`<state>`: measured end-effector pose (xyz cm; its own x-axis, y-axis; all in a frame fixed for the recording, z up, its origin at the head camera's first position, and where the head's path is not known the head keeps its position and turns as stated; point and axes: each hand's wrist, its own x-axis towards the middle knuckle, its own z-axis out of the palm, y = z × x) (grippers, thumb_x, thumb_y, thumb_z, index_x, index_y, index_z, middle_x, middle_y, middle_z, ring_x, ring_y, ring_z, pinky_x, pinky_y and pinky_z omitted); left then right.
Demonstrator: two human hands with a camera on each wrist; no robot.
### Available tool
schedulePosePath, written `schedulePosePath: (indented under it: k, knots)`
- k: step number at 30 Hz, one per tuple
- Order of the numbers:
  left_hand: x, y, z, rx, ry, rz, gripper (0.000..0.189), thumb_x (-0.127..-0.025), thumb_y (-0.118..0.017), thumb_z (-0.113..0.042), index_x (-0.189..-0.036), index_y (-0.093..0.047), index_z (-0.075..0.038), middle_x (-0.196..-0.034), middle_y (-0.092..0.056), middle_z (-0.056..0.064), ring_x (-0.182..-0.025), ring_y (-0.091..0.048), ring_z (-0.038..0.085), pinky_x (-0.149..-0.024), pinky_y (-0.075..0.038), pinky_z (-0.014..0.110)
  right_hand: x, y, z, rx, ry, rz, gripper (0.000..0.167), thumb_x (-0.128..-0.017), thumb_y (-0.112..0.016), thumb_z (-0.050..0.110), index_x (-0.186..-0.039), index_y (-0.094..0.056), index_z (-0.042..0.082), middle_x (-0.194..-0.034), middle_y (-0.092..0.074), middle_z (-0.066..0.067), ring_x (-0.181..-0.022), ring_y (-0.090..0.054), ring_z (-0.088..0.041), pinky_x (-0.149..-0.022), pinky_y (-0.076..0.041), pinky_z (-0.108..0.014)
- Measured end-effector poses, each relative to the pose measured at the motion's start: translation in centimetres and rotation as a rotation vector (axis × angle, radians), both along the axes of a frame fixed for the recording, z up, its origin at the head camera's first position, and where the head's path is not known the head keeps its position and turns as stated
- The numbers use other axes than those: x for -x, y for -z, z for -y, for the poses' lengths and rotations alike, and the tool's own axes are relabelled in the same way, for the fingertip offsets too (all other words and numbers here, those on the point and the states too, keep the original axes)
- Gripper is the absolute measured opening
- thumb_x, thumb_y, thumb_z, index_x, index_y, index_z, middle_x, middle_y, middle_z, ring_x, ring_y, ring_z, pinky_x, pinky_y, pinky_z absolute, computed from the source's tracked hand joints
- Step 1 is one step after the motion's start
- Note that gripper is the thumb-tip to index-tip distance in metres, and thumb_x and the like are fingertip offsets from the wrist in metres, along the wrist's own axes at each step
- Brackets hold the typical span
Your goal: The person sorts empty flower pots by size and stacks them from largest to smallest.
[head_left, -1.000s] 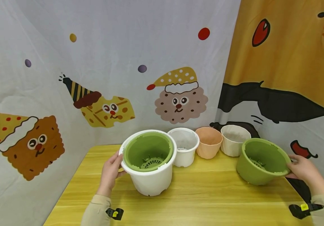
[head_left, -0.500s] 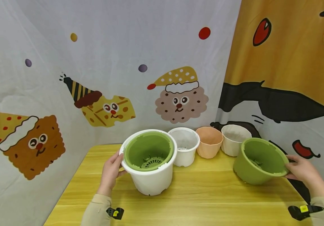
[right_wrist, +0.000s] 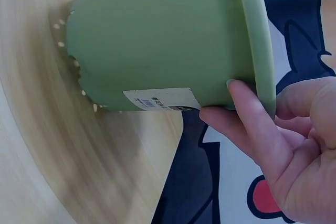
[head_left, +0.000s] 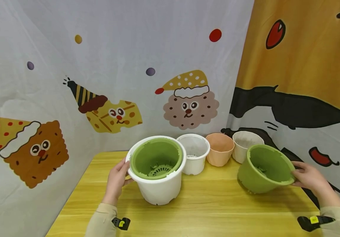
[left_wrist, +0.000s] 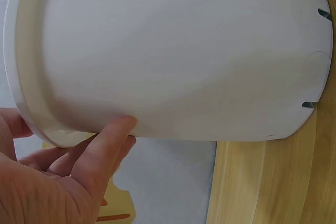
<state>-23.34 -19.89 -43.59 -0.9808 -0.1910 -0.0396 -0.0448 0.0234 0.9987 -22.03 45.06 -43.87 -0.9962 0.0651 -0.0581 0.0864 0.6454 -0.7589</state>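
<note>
My left hand [head_left: 116,181] grips the rim of a large white flowerpot [head_left: 161,192] from its left side, thumb over the edge and fingers under the lip. Inside that pot sits a green flowerpot [head_left: 155,158] with a slotted bottom. On the right, my right hand [head_left: 307,176] holds another green flowerpot [head_left: 259,177] by its rim, tilted a little to the left. In the right wrist view, the fingers [right_wrist: 252,114] press its outer wall near a white label [right_wrist: 160,98]. Its base is close over the wood, and small light spots show along the base edge.
Along the back stand a smaller white pot [head_left: 194,163], a peach pot [head_left: 218,151] and a cream faceted pot [head_left: 244,149]. They rest on a wooden table [head_left: 205,210]. Printed cloth [head_left: 122,49] hangs behind, close to the table's back and left edges.
My right hand has moved left with the green flowerpot, which now overlaps the cream pot more in the head view. The left hand and the white flowerpot have stayed put.
</note>
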Motion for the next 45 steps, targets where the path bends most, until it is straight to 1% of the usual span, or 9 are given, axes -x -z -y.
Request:
schedulePosePath:
  k: [6,11,16,22,27,34,41,45]
  knots:
    - [-0.1,0.0,0.0,0.005,0.001,-0.006,0.050,-0.104,-0.054,-0.031,-0.148,-0.046,-0.009,-0.140,-0.052,0.022,-0.092,-0.065,0.009,-0.075,-0.061,0.032,-0.3,0.0,0.6,0.022,-0.016,-0.013,0.056,-0.105,-0.037,0.008,-0.144,-0.013,-0.024,-0.116,-0.051,-0.047,-0.076,-0.067,-0.016,-0.065,-0.061,-0.034]
    - [-0.2,0.0,0.1,0.005,-0.001,-0.008,0.050,-0.103,-0.054,-0.031,-0.148,-0.047,-0.010,-0.142,-0.051,0.020,-0.091,-0.065,0.008,-0.074,-0.061,0.031,-0.6,-0.5,1.3,0.011,-0.026,-0.022,0.055,-0.106,-0.035,0.011,-0.146,-0.013,-0.022,-0.111,-0.057,-0.041,-0.074,-0.066,-0.017,-0.062,-0.060,-0.033]
    - [-0.2,0.0,0.1,0.005,-0.005,-0.007,0.049,-0.104,-0.054,-0.030,-0.148,-0.047,-0.009,-0.142,-0.051,0.020,-0.090,-0.065,0.008,-0.073,-0.061,0.031,-0.7,-1.2,1.9,0.024,-0.038,-0.038,0.056,-0.106,-0.036,0.011,-0.147,-0.013,-0.020,-0.112,-0.058,-0.039,-0.073,-0.065,-0.018,-0.061,-0.060,-0.033]
    - [-0.2,0.0,0.2,0.002,-0.003,-0.004,0.051,-0.103,-0.054,-0.031,-0.149,-0.046,-0.010,-0.143,-0.050,0.020,-0.091,-0.064,0.008,-0.074,-0.061,0.031,-0.7,-1.8,2.5,0.060,-0.055,-0.074,0.057,-0.105,-0.039,0.010,-0.146,-0.013,-0.021,-0.114,-0.058,-0.039,-0.073,-0.066,-0.016,-0.064,-0.061,-0.035]
    - [-0.3,-0.1,0.2,0.008,0.004,-0.005,0.051,-0.104,-0.053,-0.032,-0.149,-0.046,-0.010,-0.143,-0.050,0.020,-0.093,-0.064,0.009,-0.074,-0.061,0.031,-0.7,-2.2,2.9,0.067,-0.047,-0.092,0.058,-0.106,-0.041,0.011,-0.147,-0.014,-0.020,-0.117,-0.058,-0.039,-0.072,-0.066,-0.015,-0.063,-0.061,-0.034]
    - [-0.2,-0.1,0.2,0.000,0.005,-0.004,0.051,-0.104,-0.053,-0.031,-0.149,-0.046,-0.010,-0.143,-0.050,0.020,-0.092,-0.064,0.009,-0.075,-0.061,0.032,-0.4,-2.9,3.7,0.071,-0.050,-0.122,0.058,-0.106,-0.040,0.012,-0.148,-0.014,-0.019,-0.119,-0.056,-0.041,-0.073,-0.068,-0.015,-0.064,-0.061,-0.034]
    - [-0.2,-0.1,0.1,0.003,0.003,-0.001,0.051,-0.103,-0.054,-0.032,-0.149,-0.046,-0.010,-0.141,-0.051,0.020,-0.091,-0.064,0.009,-0.074,-0.061,0.031,-0.2,-3.5,4.4,0.092,-0.062,-0.132,0.060,-0.107,-0.041,0.013,-0.148,-0.012,-0.019,-0.122,-0.052,-0.044,-0.075,-0.069,-0.013,-0.065,-0.062,-0.035]
    - [-0.2,-0.1,0.0,0.006,0.002,-0.003,0.050,-0.103,-0.054,-0.031,-0.148,-0.047,-0.010,-0.140,-0.052,0.021,-0.091,-0.064,0.010,-0.074,-0.061,0.031,0.0,-3.8,4.9,0.105,-0.073,-0.145,0.059,-0.107,-0.040,0.013,-0.148,-0.013,-0.019,-0.123,-0.052,-0.043,-0.076,-0.069,-0.014,-0.065,-0.062,-0.034]
